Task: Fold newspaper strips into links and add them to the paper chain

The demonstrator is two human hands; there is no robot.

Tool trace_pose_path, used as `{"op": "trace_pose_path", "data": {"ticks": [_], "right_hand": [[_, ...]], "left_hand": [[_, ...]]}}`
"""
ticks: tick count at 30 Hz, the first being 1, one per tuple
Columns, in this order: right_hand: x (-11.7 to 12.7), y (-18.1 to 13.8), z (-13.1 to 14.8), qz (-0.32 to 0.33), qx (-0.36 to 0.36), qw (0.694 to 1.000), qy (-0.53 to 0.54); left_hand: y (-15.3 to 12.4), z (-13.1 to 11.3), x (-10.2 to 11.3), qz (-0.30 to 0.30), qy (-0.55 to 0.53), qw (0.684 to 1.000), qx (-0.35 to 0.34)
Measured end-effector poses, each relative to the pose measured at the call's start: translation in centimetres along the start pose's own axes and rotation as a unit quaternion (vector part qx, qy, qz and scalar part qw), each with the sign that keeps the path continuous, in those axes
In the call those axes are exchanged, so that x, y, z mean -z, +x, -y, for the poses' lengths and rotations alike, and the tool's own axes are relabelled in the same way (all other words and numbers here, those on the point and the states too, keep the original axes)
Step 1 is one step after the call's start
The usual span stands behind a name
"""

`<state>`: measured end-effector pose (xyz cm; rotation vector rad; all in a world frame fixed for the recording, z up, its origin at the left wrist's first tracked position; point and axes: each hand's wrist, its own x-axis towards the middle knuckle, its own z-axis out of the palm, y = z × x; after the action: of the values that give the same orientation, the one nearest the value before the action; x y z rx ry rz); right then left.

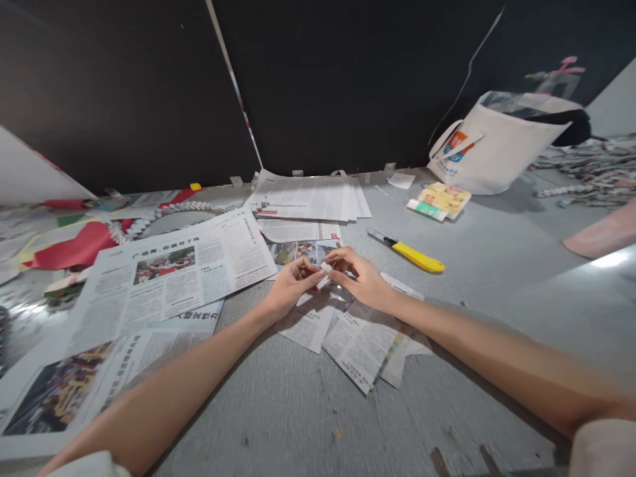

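My left hand and my right hand meet over the middle of the grey table. Both pinch a small folded piece of newspaper between their fingertips. Under the hands lie several cut newspaper strips. A larger open newspaper lies just left of my left hand.
A yellow utility knife lies right of my hands. A stack of newspapers sits behind. A white tote bag stands at the back right, with small packets beside it. Red paper and a folded paper chain lie at the left.
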<state>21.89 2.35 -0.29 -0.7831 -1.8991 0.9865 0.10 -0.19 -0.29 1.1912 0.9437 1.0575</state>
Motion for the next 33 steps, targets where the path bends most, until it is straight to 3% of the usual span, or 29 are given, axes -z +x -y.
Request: {"op": "trace_pose_path", "data": {"ticks": [9,17,28,33], "right_hand": [[0.1,-0.2,0.2,0.019,0.044,0.999,-0.026],[-0.1,-0.5,-0.3,-0.024,0.128,0.987,-0.09],[-0.4,-0.8,-0.4,-0.046,0.078,0.992,-0.084],[-0.3,-0.5,-0.4,-0.017,0.043,0.995,-0.093]], "left_hand": [[-0.2,-0.6,-0.4,-0.005,-0.002,1.0,-0.005],[-0.1,-0.5,-0.3,0.046,0.037,0.998,-0.008],[-0.2,-0.9,-0.5,0.044,0.026,0.999,-0.012],[-0.2,-0.9,-0.7,-0.007,-0.011,1.0,-0.008]]}}
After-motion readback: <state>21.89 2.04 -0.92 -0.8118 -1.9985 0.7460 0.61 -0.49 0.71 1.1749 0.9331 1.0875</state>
